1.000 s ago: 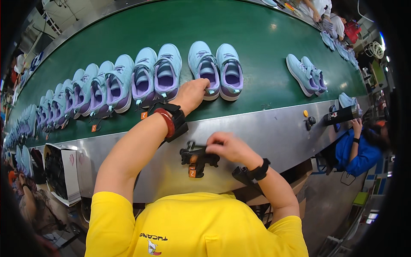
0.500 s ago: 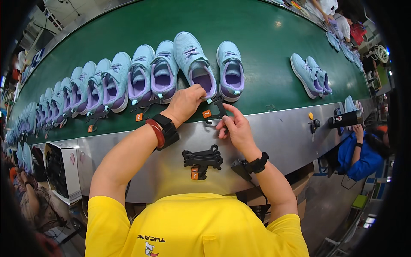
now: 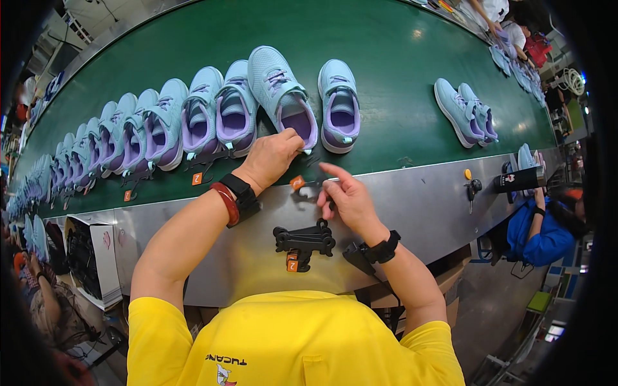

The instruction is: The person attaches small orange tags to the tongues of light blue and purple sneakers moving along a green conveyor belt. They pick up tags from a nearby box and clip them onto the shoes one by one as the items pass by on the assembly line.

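Observation:
My left hand (image 3: 273,161) is closed on the heel of a light blue sneaker (image 3: 273,74) with a purple lining, pinching its back edge. Just to the right stands another matching sneaker (image 3: 338,96), touched by neither hand. A black plastic shoe hanger (image 3: 313,186) with an orange tag, smeared by motion, is held in my right hand (image 3: 347,201) below the two shoes; whether its upper end meets the left shoe's heel is unclear. A pile of black shoe hangers (image 3: 304,239) lies on the metal ledge in front of me.
A long row of sneakers (image 3: 164,122) with hangers runs leftward along the green belt (image 3: 393,71). Farther right are another pair (image 3: 460,112), a yellow-and-black tool (image 3: 473,185) and a black bottle (image 3: 519,179). A white box (image 3: 106,257) stands at lower left. Other people work nearby.
The shoes near me and the row have shifted slightly left, my left hand moving along with its sneaker. My right hand and the hanger have moved slightly left and down.

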Demonstrator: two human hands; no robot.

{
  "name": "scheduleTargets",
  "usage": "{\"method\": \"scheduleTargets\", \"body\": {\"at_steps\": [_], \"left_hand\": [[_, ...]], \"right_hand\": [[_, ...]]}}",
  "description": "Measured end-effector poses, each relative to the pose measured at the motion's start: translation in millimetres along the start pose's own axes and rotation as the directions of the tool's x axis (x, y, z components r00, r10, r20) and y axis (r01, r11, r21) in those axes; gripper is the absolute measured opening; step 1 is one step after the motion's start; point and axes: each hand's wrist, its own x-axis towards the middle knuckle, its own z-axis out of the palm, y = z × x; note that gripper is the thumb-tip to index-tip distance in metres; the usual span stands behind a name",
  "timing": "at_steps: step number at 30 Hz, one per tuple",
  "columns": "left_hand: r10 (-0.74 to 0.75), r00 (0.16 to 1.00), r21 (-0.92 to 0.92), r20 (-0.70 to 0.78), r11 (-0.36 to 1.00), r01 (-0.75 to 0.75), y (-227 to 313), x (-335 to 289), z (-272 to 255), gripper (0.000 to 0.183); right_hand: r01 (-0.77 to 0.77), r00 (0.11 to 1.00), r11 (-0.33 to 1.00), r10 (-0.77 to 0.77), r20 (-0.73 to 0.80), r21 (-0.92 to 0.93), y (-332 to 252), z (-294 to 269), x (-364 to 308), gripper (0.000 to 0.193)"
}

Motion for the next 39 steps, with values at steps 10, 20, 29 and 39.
{"method": "scheduleTargets", "body": {"at_steps": [10, 20, 29, 39], "left_hand": [[0.021, 1.000, 0.047, -0.005, 0.999, -0.021, 0, 2, 1, 0.014], [0.008, 0.999, 0.053, -0.050, 0.999, -0.005, 3, 1, 4, 0.013], [0.007, 1.000, 0.080, 0.024, 0.997, -0.009, 1, 1, -2, 0.015], [0.063, 0.986, 0.198, 0.154, 0.976, -0.093, 32, 6, -15, 0.032]], "right_hand": [[0.061, 0.997, 0.975, -0.070, -0.036, -0.212, -27, -13, 14, 0.027], [0.075, 0.988, 0.997, -0.074, -0.137, -0.001, -7, -8, 11, 0.035], [0.112, 0.990, 0.881, -0.059, 0.128, -0.460, -20, -14, 20, 0.031], [0.059, 0.985, 0.903, 0.017, 0.172, -0.426, -61, -33, 39, 0.022]]}}
